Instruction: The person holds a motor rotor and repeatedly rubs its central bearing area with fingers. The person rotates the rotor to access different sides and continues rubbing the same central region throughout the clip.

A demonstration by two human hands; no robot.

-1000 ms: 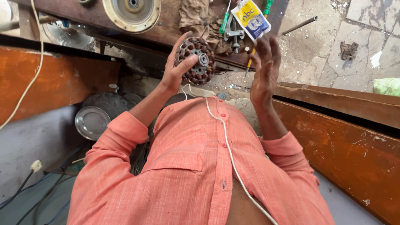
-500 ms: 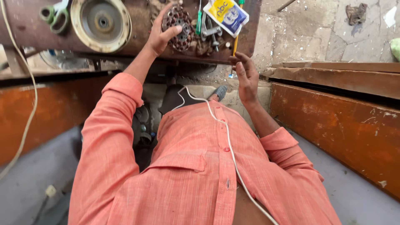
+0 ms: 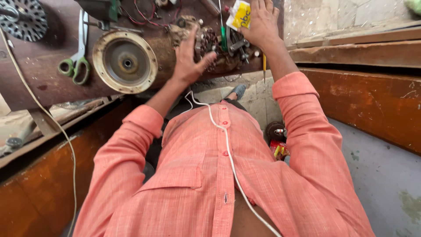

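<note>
Rust-brown round wound motor core [image 3: 206, 46] on the wooden bench [image 3: 44, 83] is steadied under the left hand [image 3: 188, 61], fingers spread; at two o'clock, the right hand [image 3: 263, 22] lies flat beside a yellow packet [image 3: 239, 15].

Left hand [image 3: 189, 61] covers part of rusty wound core [image 3: 210, 44], right hand [image 3: 262, 22] fingertips cut by top edge, perforated disc [image 3: 24, 17] cropped at corner, small bench parts [image 3: 239, 46] too cluttered to ID.
</note>
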